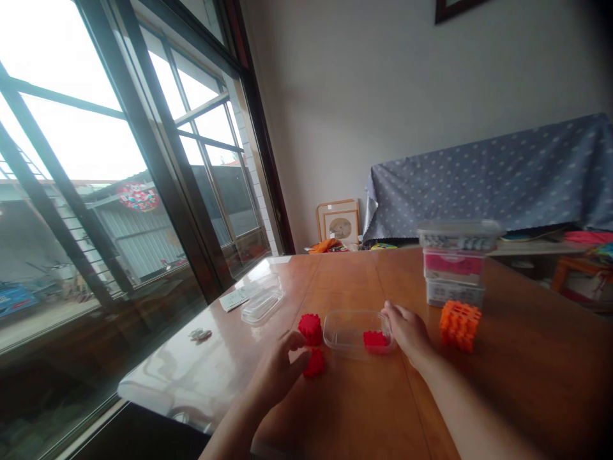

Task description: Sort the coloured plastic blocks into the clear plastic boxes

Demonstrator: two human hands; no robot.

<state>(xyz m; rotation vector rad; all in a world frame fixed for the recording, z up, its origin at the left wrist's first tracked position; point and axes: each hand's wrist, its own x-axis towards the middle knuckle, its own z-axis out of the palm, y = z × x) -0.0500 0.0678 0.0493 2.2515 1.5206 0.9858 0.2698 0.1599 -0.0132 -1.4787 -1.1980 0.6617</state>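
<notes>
A clear plastic container (342,338) rests on the wooden table, with a red toothed piece (376,339) inside at its right end. My right hand (407,327) grips the container's right rim between thumb and fingers. To the left of the container are two red toothed pieces, a round stack (311,328) and a smaller one (315,363) nearer me. My left hand (283,365) is beside them with thumb and fingers apart, its fingertips close to both pieces; nothing is seen held in it.
An orange toothed stack (460,326) stands right of my right hand, before three stacked plastic boxes (454,265). A clear lid (262,305), a paper (234,298) and a small clear packet (200,335) lie at the left. Windows flank the left edge.
</notes>
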